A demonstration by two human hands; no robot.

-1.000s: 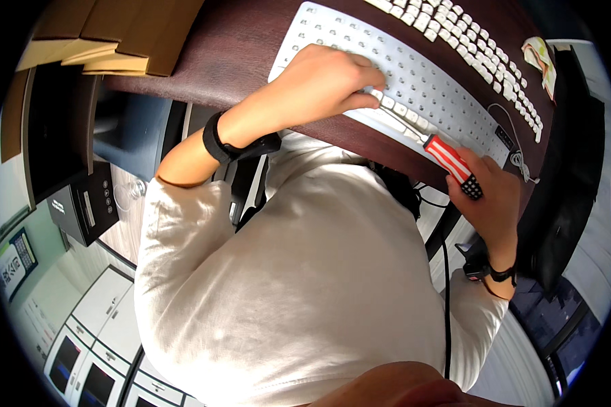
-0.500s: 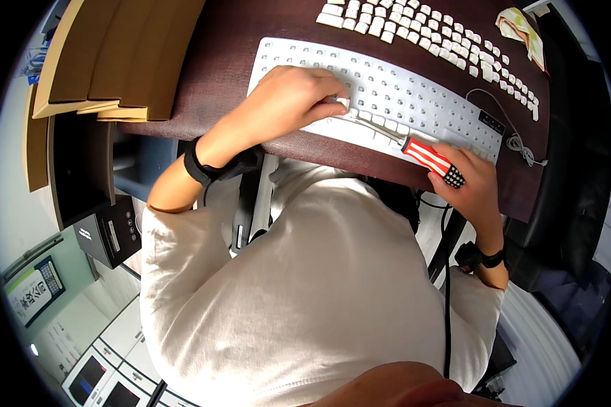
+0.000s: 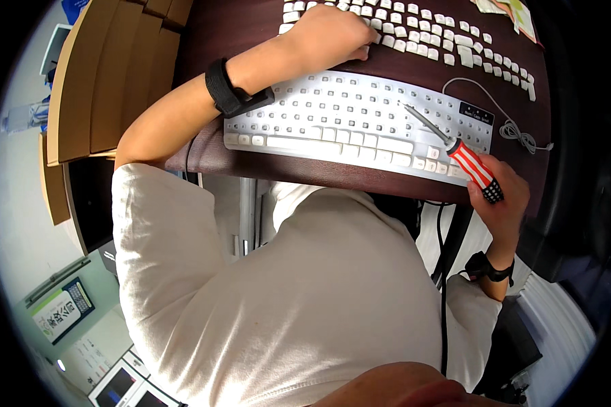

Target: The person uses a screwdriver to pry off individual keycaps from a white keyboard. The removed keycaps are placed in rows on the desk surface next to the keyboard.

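Note:
My left hand (image 3: 332,35) reaches over the loose white keycaps (image 3: 466,57) laid out in rows beyond the keyboard. Its fingers are bent together, and a white keycap (image 3: 375,38) shows at the fingertips. The fingertips' undersides are hidden. A screwdriver (image 3: 476,169) with a red-and-white striped handle and a dark starred end is gripped in my right hand (image 3: 506,197). Its metal shaft points up and left above the white keyboard (image 3: 241,127). Keycaps fill the keyboard's two nearest rows, partly in the second, including a long space bar (image 3: 302,145); bare switches show in the rows beyond.
A coiled cable (image 3: 519,134) lies right of the keyboard on the dark brown table (image 3: 214,152). Cardboard boxes (image 3: 108,81) stand at the left edge. A patterned cloth or packet (image 3: 519,15) is at the far right.
My left hand has left the keyboard's near row and moved away to the loose keycaps. The screwdriver's tip has lifted off that row, swinging up and right. The view has shifted slightly.

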